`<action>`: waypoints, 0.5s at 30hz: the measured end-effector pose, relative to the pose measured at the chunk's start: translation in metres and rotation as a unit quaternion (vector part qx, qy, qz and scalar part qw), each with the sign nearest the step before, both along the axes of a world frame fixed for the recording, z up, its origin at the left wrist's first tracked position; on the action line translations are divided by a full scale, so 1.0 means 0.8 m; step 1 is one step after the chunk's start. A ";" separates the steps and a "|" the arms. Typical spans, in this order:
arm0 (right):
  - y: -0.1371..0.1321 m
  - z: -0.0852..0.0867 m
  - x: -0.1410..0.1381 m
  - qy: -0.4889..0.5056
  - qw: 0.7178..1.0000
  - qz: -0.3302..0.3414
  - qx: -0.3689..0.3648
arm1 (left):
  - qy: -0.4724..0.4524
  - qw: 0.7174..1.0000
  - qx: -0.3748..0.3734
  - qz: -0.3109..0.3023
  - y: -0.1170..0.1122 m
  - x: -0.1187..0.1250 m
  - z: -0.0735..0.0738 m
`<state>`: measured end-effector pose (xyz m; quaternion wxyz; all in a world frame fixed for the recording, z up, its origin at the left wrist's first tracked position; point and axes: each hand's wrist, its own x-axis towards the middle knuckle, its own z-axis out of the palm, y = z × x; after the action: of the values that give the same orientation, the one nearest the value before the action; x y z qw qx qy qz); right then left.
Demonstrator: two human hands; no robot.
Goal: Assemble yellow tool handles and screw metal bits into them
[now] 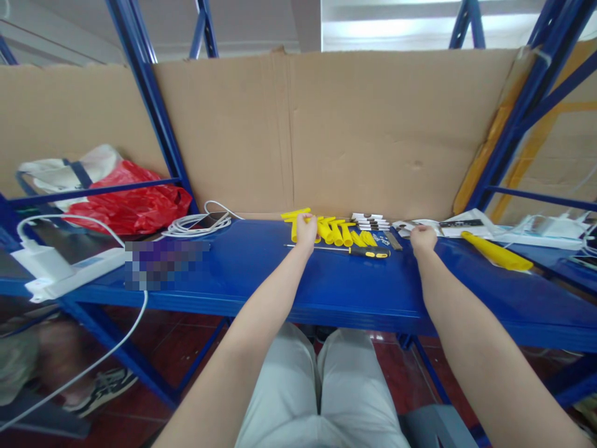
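Note:
My left hand (305,229) is closed around a yellow plastic handle (295,225) at the left end of a row of several yellow handles (336,233) lying on the blue shelf (261,274). My right hand (422,238) is curled shut near the back of the shelf, touching small silver and white parts (405,228); what its fingers hold is hidden. Between the hands lies a yellow and black screwdriver (368,251), its shaft pointing left. A stack of small black and white pieces (370,221) sits behind it.
A cardboard sheet (336,130) backs the shelf. A long yellow handle (497,252) and white boxes lie at the right, a coiled white cable (198,224), a power strip (60,267) and a red bag (130,202) at the left. Another person's shoe (105,386) shows on the floor.

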<state>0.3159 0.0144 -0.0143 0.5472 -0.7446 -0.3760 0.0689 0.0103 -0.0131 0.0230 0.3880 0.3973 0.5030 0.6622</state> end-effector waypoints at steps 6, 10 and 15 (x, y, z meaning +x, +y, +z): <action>-0.015 0.010 -0.021 -0.093 0.985 0.029 -0.139 | 0.018 1.000 -0.006 -0.006 -0.001 0.000 -0.001; -0.023 0.014 -0.032 -0.145 0.967 0.038 -0.206 | 0.025 1.000 -0.011 -0.006 -0.001 0.002 -0.001; -0.032 0.020 -0.037 -0.135 0.966 0.028 -0.217 | 0.028 1.000 -0.006 -0.008 -0.002 0.003 -0.002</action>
<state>0.2859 -0.0115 0.0015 0.3148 -0.8371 -0.4429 0.0633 0.0126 -0.0150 0.0217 0.3813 0.4178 0.5143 0.6446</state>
